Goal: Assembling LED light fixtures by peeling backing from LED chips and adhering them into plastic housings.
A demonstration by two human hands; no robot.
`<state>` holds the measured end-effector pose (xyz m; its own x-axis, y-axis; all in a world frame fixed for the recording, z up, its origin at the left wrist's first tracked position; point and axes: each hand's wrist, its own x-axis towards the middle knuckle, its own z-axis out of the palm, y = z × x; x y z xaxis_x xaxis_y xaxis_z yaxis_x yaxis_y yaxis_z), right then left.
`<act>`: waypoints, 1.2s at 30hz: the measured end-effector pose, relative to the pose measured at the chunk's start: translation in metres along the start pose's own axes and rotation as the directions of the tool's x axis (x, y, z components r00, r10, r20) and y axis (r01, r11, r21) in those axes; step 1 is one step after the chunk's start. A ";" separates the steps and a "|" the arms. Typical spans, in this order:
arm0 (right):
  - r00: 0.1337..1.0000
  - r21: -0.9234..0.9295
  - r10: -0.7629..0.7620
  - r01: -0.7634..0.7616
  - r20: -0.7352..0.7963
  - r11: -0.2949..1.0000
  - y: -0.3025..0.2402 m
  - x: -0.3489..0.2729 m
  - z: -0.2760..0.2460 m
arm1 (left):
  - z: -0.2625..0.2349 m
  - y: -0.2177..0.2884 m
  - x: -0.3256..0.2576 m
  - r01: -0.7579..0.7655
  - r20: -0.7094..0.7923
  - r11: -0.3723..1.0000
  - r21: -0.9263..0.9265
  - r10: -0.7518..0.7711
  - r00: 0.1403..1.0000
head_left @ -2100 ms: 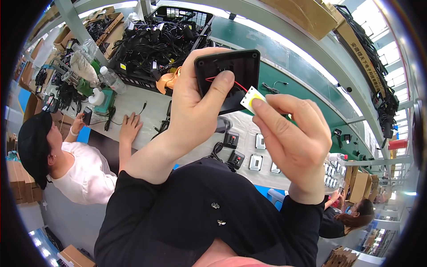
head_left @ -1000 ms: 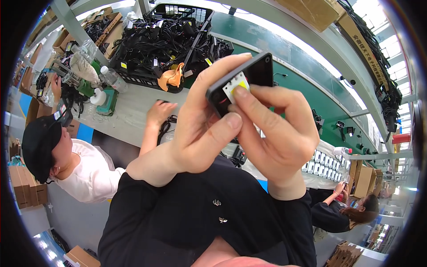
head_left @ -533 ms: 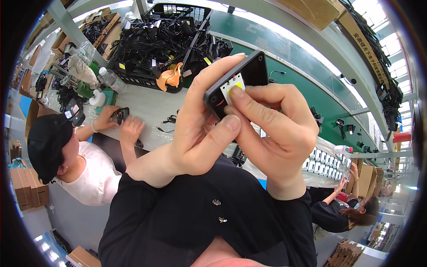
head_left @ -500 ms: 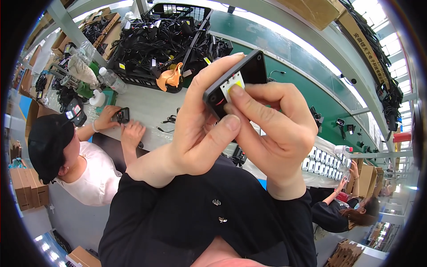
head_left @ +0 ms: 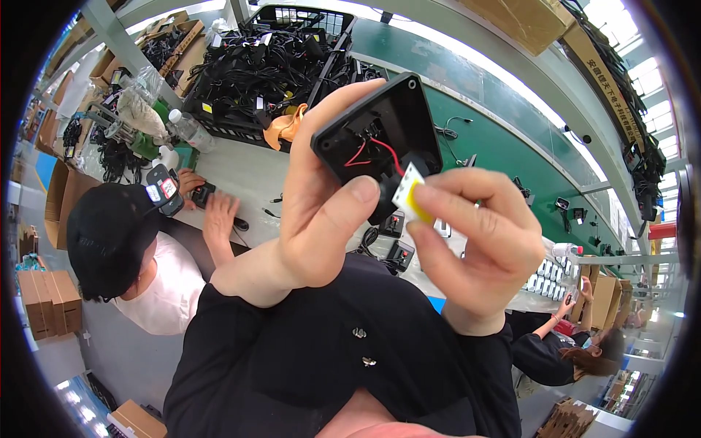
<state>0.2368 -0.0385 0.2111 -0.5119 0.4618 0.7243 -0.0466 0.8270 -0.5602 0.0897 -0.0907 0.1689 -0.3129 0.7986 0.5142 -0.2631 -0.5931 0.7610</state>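
"What has the person got in the right hand [head_left: 485, 237]?"

"A small white-and-yellow panel [head_left: 409, 191], pinched between thumb and forefinger. Its yellow patch is partly under the forefinger, and small holes show along its white edge."

"And the left hand [head_left: 310, 219]?"

"It is closed around a black housing [head_left: 405, 117], a shallow box tilted with its open side showing. The thumb lies at the lower edge; most of the other fingers are hidden behind, so their exact hold can't be told."

"Where is the panel against the housing?"

"Just in front of its lower right part, held up in the air over the workbench. A red wire [head_left: 396, 155] runs from inside the housing toward the panel, and another red loop lies within the box."

"What is beneath them?"

"Below the housing, a few small black square units [head_left: 401, 255] with red spots sit on the pale workbench [head_left: 248, 160]. A green strip [head_left: 467, 109] of surface runs along the far side."

"Farther out?"

"Beyond the left hand stands a black plastic crate [head_left: 237, 133] heaped with cables and dark devices, an orange piece [head_left: 285, 128] hanging at its near side. A clear bottle [head_left: 191, 133] is next to it. At the left, a co-worker in a black cap [head_left: 109, 237] has both hands on the bench, one at a small dark device [head_left: 204, 193]. At the right, near rows of pale square pieces [head_left: 546, 281], another co-worker [head_left: 544, 358] in dark clothing has hands raised."
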 end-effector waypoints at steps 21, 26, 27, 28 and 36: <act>0.971 -0.408 -0.234 0.195 -0.046 0.892 -0.007 -0.001 -0.001 | 0.012 0.004 0.001 0.080 0.141 0.951 -0.298 -0.040 0.989; 0.964 -0.398 -0.262 0.224 -0.042 0.889 -0.006 0.003 0.010 | 0.009 0.009 -0.001 0.140 0.158 0.976 -0.169 -0.114 0.981; 0.965 -0.391 -0.260 0.222 -0.046 0.893 -0.006 0.003 0.012 | 0.009 0.008 -0.001 0.140 0.156 0.976 -0.169 -0.114 0.981; 0.965 -0.390 -0.259 0.222 -0.046 0.894 -0.008 0.003 0.013 | 0.010 0.007 -0.002 0.093 0.140 0.976 -0.199 -0.065 0.988; 0.968 -0.316 -0.227 0.183 -0.108 0.931 0.000 0.000 0.027 | 0.012 0.008 -0.008 -0.001 0.061 0.999 -0.046 0.004 0.998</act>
<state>0.2134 -0.0469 0.2003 -0.3920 0.2940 0.8717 0.1338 0.9557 -0.2622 0.1015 -0.1005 0.1756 -0.2580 0.8011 0.5401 -0.3045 -0.5980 0.7414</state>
